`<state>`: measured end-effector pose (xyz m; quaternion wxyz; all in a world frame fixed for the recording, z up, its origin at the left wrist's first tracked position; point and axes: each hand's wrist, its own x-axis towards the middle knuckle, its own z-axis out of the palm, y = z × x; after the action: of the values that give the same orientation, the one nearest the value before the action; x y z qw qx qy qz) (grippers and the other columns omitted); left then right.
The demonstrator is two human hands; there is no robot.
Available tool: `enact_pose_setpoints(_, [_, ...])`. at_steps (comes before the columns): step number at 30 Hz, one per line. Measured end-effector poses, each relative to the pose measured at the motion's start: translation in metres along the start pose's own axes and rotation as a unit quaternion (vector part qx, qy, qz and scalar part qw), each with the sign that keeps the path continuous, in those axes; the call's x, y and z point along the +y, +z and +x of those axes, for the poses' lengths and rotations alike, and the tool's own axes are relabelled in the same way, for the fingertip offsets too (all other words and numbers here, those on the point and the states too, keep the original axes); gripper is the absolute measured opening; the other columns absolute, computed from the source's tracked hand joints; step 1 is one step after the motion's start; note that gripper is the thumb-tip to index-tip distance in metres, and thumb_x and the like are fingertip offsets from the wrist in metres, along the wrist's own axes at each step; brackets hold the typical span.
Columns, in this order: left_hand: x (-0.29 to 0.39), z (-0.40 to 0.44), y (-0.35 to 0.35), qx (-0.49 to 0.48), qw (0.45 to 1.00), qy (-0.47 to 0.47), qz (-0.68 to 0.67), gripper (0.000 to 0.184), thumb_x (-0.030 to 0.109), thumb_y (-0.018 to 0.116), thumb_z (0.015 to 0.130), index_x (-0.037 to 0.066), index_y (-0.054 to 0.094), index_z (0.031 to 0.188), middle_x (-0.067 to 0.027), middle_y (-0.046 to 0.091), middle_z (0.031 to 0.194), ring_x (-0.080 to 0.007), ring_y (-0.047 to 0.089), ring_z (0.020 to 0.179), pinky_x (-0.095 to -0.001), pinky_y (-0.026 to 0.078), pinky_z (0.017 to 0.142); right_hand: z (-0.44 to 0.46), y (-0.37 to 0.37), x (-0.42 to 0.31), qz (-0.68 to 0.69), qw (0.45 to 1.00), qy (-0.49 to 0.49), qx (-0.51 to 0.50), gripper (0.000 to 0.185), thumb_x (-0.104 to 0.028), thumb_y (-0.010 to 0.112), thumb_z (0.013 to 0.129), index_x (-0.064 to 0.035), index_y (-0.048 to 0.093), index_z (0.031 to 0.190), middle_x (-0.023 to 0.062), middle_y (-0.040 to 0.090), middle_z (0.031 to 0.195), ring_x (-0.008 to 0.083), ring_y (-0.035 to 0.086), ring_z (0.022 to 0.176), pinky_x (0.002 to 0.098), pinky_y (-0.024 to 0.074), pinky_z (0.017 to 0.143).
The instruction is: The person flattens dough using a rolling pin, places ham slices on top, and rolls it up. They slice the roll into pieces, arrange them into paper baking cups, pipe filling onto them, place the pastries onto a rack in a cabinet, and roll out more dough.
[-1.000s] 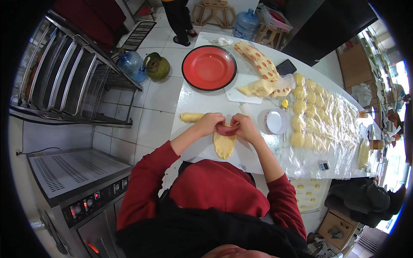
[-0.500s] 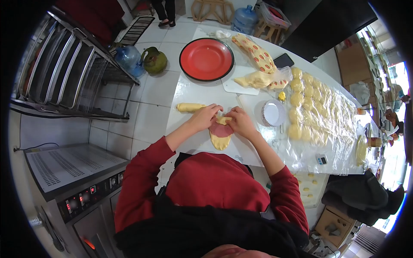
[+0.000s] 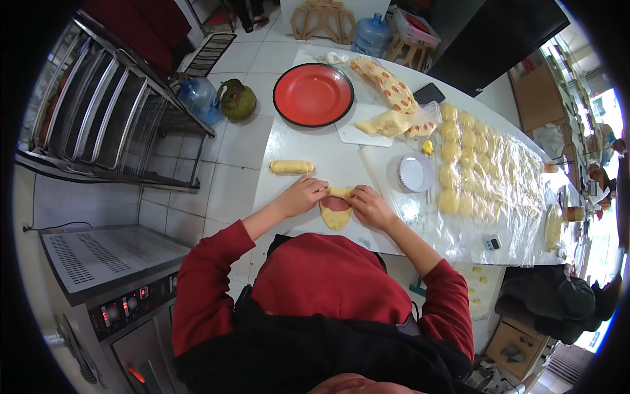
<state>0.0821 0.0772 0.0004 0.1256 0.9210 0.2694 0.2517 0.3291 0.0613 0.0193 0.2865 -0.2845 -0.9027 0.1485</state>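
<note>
While both hands work at the far end of the flattened dough point(image 3: 335, 222), its edge now lies turned over in a pale band running from one set of fingers to the other. A second ago the pink slice point(image 3: 335, 204) was held up between the fingertips; half a second later it lay flat on the dough, widely exposed. Now less of it shows — the band covers its far part — which suggests that filling has given way to rolling, at an early turn.

The left hand point(image 3: 306, 196) has its grip closed on the left end of the band, and the right hand point(image 3: 371, 207) likewise on the right end; the thumbs are too hidden to judge how firmly they pinch. The dough rests on the white surface point(image 3: 328, 155) just in front of the person, its rounded near end lying flat.

Near the left hand, and apart from it, lies a finished-looking dough roll point(image 3: 291, 167). Beyond stands a red plate point(image 3: 314, 96); to the right of the hands are a fluted paper case point(image 3: 415, 173) and rows of dough balls point(image 3: 450, 176) under clear plastic.
</note>
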Motion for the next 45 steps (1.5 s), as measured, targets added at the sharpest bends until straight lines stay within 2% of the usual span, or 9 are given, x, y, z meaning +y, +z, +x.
enact_pose_setpoints(6, [0.010,0.014,-0.014,-0.040,0.975,-0.192,-0.107,0.029,0.013,0.067,0.068,0.007,0.060,0.096,-0.0071,0.056,0.087,-0.0233,0.054,0.080,-0.0329,0.042,0.073,0.023,-0.006,-0.008,0.176,0.914,0.361,-0.055,0.021,-0.006,0.062,0.071,-0.0031,0.058,0.091,0.0117,0.057,0.085,0.0296,0.052,0.087,0.0363,0.0440,0.075])
enact_pose_setpoints(9, [0.008,0.027,-0.013,-0.096,0.965,-0.210,-0.120,0.027,0.011,0.067,0.066,0.007,0.060,0.093,-0.0072,0.055,0.083,-0.0238,0.054,0.078,-0.0328,0.043,0.071,0.021,0.005,0.004,0.082,0.976,0.194,-0.059,0.021,-0.008,0.063,0.070,-0.0041,0.058,0.089,0.0117,0.057,0.084,0.0299,0.052,0.086,0.0350,0.0437,0.074])
enact_pose_setpoints(12, [0.005,0.021,-0.003,-0.083,0.983,-0.150,-0.059,0.027,0.009,0.067,0.064,0.007,0.060,0.090,-0.0066,0.054,0.081,-0.0234,0.053,0.077,-0.0327,0.043,0.070,0.021,0.004,0.001,0.065,0.961,0.229,-0.144,0.020,-0.007,0.063,0.067,-0.0031,0.057,0.086,0.0115,0.056,0.089,0.0289,0.052,0.088,0.0349,0.0434,0.076])
enact_pose_setpoints(18, [0.016,-0.013,0.007,-0.012,0.997,0.001,0.077,0.028,0.012,0.065,0.065,0.008,0.061,0.092,-0.0032,0.055,0.087,-0.0216,0.052,0.088,-0.0330,0.041,0.080,-0.015,0.012,-0.014,-0.071,0.996,-0.031,-0.035,0.019,-0.005,0.061,0.064,-0.0028,0.055,0.082,0.0115,0.053,0.091,0.0280,0.051,0.089,0.0338,0.0434,0.077])
enact_pose_setpoints(27, [0.034,-0.004,-0.007,-0.001,0.972,-0.166,-0.168,0.027,0.014,0.066,0.070,0.007,0.060,0.095,-0.0040,0.058,0.096,-0.0239,0.052,0.088,-0.0337,0.042,0.079,0.005,-0.003,-0.033,0.154,0.946,0.284,-0.011,0.018,-0.003,0.059,0.073,-0.0004,0.058,0.091,0.0122,0.056,0.088,0.0290,0.053,0.084,0.0377,0.0444,0.072])
enact_pose_setpoints(30, [0.035,-0.001,0.000,-0.057,0.970,-0.184,-0.150,0.023,0.015,0.066,0.070,0.006,0.061,0.091,-0.0046,0.058,0.092,-0.0235,0.053,0.086,-0.0322,0.043,0.078,0.002,0.001,-0.030,0.129,0.949,0.262,-0.119,0.020,-0.003,0.059,0.070,0.0000,0.057,0.090,0.0126,0.056,0.088,0.0291,0.053,0.084,0.0361,0.0440,0.073])
enact_pose_setpoints(38, [0.046,-0.033,0.000,0.051,0.997,0.043,-0.036,0.020,0.007,0.068,0.068,0.010,0.063,0.087,-0.0020,0.056,0.082,-0.0204,0.054,0.083,-0.0308,0.045,0.073,-0.038,0.011,-0.054,0.011,0.999,0.023,-0.028,0.025,-0.002,0.059,0.067,-0.0004,0.056,0.091,0.0123,0.055,0.091,0.0288,0.052,0.088,0.0347,0.0427,0.078])
enact_pose_setpoints(44, [0.072,-0.016,-0.011,-0.051,0.886,-0.341,-0.311,0.025,0.009,0.067,0.069,0.012,0.062,0.094,-0.0031,0.055,0.094,-0.0222,0.052,0.091,-0.0323,0.042,0.082,-0.030,0.014,-0.061,0.185,0.930,0.315,0.035,0.028,-0.006,0.064,0.070,-0.0055,0.058,0.097,0.0120,0.056,0.094,0.0286,0.051,0.091,0.0361,0.0439,0.078])
enact_pose_setpoints(45, [0.070,-0.014,-0.010,-0.037,0.920,-0.289,-0.261,0.027,0.008,0.067,0.068,0.011,0.061,0.094,-0.0039,0.055,0.095,-0.0230,0.052,0.089,-0.0330,0.042,0.082,-0.022,0.013,-0.061,0.180,0.921,0.340,0.068,0.029,-0.007,0.065,0.070,-0.0067,0.058,0.098,0.0120,0.056,0.094,0.0290,0.052,0.091,0.0367,0.0443,0.077])
